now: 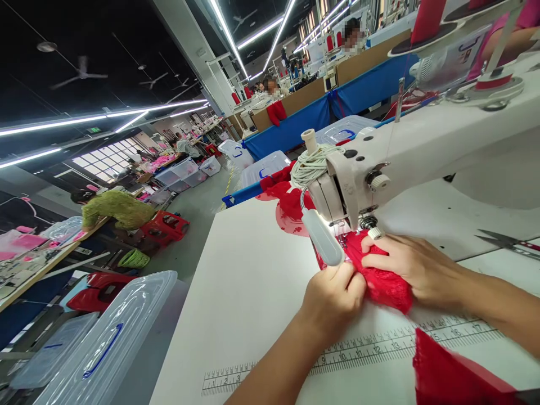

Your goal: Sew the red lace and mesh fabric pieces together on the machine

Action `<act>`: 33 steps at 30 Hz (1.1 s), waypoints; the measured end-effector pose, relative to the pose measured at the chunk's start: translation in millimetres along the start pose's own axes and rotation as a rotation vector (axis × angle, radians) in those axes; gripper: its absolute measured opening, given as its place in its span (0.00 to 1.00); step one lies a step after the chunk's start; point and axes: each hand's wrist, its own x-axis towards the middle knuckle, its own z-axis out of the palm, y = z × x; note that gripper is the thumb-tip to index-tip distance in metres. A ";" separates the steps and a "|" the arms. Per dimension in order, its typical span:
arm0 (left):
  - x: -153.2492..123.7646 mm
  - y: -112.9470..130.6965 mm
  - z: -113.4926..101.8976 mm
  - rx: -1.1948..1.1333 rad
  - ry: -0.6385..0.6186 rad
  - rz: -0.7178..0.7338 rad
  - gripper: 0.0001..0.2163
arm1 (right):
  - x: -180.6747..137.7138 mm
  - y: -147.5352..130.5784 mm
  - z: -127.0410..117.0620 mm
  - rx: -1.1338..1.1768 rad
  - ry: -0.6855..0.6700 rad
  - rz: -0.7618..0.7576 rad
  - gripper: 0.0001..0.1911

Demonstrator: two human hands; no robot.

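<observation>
A piece of red lace fabric lies under the needle area of a white sewing machine. My left hand is closed at the fabric's left edge, just below the grey lamp-like piece on the machine head; its fingertips are partly hidden. On the other side, my right hand grips the lace, thumb hidden and fingers bent over its top near the presser foot. More red fabric lies behind the machine head. A separate red piece is at the front right.
Scissors lie right of my right hand. A printed ruler strip runs along the table's front. Lidded clear plastic boxes stand at the left. A person in a green top bends over another table. Red thread cones stand above the machine.
</observation>
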 end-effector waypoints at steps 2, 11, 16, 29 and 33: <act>-0.6 -3.8 2.2 -0.244 -0.040 -0.116 0.12 | 2.1 -1.4 2.9 0.091 0.044 0.054 0.14; 6.9 -19.3 5.6 -0.868 -0.192 -0.685 0.09 | 14.4 2.9 11.0 0.272 0.268 0.262 0.15; 12.6 -8.7 -0.4 -0.768 -0.103 -0.618 0.07 | 9.6 1.1 15.3 0.211 0.289 0.215 0.16; 6.2 -24.4 -7.5 -1.023 -0.354 -0.661 0.14 | 3.8 0.1 22.3 0.084 0.347 0.030 0.13; 7.4 -23.4 -8.6 -1.032 -0.351 -0.707 0.14 | 6.9 -1.5 18.8 0.071 0.380 0.037 0.11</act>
